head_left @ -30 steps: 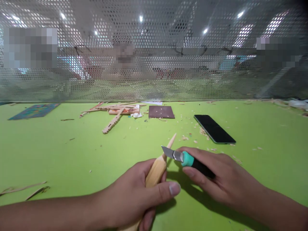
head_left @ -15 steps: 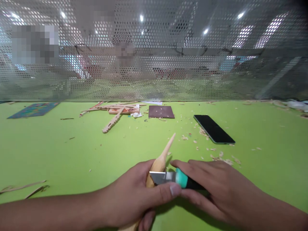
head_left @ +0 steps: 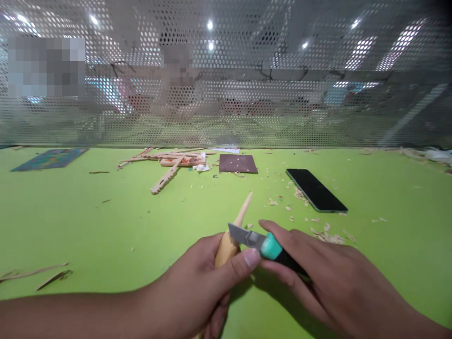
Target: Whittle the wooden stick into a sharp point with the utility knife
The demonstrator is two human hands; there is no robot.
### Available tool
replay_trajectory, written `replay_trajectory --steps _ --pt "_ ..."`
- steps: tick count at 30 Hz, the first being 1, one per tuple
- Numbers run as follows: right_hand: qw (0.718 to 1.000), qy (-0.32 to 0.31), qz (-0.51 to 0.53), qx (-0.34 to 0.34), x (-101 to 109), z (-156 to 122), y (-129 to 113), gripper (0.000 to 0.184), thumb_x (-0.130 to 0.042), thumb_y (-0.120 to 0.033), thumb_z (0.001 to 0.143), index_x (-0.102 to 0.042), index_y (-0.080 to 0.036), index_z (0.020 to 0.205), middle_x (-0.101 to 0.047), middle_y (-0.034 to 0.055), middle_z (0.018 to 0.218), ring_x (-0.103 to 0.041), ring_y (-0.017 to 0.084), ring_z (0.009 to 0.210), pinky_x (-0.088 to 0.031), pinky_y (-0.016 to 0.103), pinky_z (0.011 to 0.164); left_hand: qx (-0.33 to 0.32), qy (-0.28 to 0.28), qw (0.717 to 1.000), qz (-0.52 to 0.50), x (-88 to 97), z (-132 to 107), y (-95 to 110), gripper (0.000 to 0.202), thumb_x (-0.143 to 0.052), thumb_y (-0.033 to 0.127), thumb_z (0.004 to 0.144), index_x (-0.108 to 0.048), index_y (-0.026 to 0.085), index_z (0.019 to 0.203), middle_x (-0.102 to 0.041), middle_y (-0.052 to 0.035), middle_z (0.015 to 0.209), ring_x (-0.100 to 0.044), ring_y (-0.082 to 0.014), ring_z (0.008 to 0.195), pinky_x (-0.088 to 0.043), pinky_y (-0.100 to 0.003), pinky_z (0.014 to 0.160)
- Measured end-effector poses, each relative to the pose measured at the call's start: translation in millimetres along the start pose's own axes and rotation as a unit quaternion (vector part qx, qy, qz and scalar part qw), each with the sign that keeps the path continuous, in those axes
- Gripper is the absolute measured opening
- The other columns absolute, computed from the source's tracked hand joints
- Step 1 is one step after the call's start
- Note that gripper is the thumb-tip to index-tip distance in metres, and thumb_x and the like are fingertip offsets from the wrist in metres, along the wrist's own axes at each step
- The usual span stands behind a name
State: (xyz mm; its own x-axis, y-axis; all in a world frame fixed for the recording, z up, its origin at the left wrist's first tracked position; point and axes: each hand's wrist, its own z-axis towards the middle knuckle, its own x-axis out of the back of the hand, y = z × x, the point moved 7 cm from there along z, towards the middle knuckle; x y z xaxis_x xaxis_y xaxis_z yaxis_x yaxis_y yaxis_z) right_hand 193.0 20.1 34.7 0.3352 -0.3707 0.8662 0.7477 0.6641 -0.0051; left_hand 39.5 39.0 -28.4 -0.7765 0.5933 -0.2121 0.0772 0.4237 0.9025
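My left hand (head_left: 197, 292) is closed round a pale wooden stick (head_left: 237, 223) whose carved, pointed end aims away from me over the green table (head_left: 88, 221). My right hand (head_left: 325, 282) grips a carving knife (head_left: 259, 241) with a teal and black handle. Its short metal blade lies across the stick just above my left hand. My left thumb rests against the back of the blade near the teal collar.
A black phone (head_left: 316, 189) lies to the right, with wood shavings (head_left: 325, 235) scattered around it. A brown sandpaper sheet (head_left: 237, 163) and a pile of wooden sticks (head_left: 169, 165) sit farther back. A perforated metal screen (head_left: 226, 94) closes the table's far edge. A coloured card (head_left: 49, 157) lies far left.
The knife was drawn back down the stick toward my left hand, and now sits slightly further up it, blade tilted, with my left thumb against it.
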Motion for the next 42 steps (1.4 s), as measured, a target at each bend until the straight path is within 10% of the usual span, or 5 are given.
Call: replay_trajectory --steps 17,42 --pt "0.987 -0.094 0.131 0.007 -7.7 4.1 4.6 0.042 -0.029 -0.048 0.120 -0.060 -0.022 0.134 -0.085 0.0021 0.097 -0.082 0.018 0.075 -0.063 0.030 0.061 0.004 -0.032 0.999 0.017 -2.0 -1.9 6.8 0.042 -0.079 0.057 0.094 -0.061 0.021 0.104 -0.048 0.0116 0.049 -0.041 -0.0049 0.035 -0.040 -0.009 0.036" --pt "0.999 -0.014 0.032 -0.037 1.3 4.5 12.9 0.041 -0.035 -0.042 0.118 -0.062 -0.016 0.135 -0.086 0.0150 0.107 -0.084 0.028 0.074 -0.065 0.035 0.053 0.016 0.005 1.000 0.007 1.2 -4.8 2.7 0.045 -0.071 0.064 0.097 -0.057 0.021 0.101 -0.045 0.0119 0.045 -0.040 -0.0067 0.033 -0.040 -0.012 0.034"
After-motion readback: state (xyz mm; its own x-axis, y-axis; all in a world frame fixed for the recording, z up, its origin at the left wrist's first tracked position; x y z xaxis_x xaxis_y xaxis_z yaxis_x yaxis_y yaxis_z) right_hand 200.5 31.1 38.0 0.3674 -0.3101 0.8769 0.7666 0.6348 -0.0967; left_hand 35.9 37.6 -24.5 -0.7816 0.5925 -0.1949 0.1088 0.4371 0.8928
